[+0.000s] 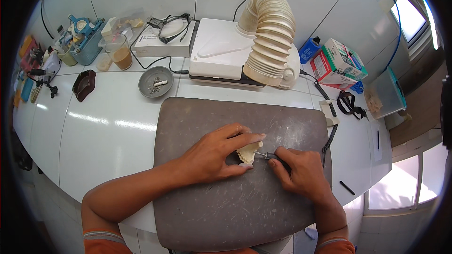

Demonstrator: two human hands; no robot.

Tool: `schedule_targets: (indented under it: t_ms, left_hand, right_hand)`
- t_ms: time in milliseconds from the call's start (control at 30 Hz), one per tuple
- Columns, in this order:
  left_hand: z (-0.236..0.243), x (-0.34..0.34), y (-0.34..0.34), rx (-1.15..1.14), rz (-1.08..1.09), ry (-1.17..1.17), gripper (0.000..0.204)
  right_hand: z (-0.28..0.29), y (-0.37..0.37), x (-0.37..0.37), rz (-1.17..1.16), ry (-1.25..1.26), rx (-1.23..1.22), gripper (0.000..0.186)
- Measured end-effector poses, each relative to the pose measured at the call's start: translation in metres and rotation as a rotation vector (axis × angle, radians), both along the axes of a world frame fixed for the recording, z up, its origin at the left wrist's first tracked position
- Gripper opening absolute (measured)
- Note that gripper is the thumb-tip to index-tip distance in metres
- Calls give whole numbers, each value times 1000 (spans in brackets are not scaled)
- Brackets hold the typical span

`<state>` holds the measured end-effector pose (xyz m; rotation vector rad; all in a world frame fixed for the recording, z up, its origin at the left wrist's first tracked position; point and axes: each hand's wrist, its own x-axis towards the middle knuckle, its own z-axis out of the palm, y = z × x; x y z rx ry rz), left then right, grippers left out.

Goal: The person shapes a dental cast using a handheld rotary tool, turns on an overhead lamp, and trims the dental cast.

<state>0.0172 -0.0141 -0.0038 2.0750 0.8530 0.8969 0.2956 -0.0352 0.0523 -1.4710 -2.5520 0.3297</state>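
My left hand [214,153] grips a cream-coloured dental cast [246,154], thumb below and fingers above it. A row of moulded teeth shows along the cast's left side. In my right hand [305,171] is a dark rotary handpiece [278,158], its metal nose aimed left. The thin bit at its tip meets or nearly meets the cast's right side; contact is hard to make out. Pale dust coats my left fingertips. Both hands work just above a brown scratched mat [212,216], which lies on the white table [108,150].
Behind the mat stands a white dust extractor [216,47] with a ribbed hose [270,28]. A grey bowl [143,87] with a cigarette butt, a glass of brown drink [123,59] and a glove box [332,68] sit nearby. A coiled cord [333,134] runs down the mat's right side.
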Motion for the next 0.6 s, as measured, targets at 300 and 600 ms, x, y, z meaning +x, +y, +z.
schedule_targets:
  t_ms: [300, 600]
  left_hand:
    - [-1, 0, 0, 24, 12, 8, 73]
    - [-2, 1, 1, 32, 9, 12, 72]
  right_hand:
    - [-1, -1, -2, -4, 0, 21, 29]
    - [0, -1, -1, -8, 17, 13, 30]
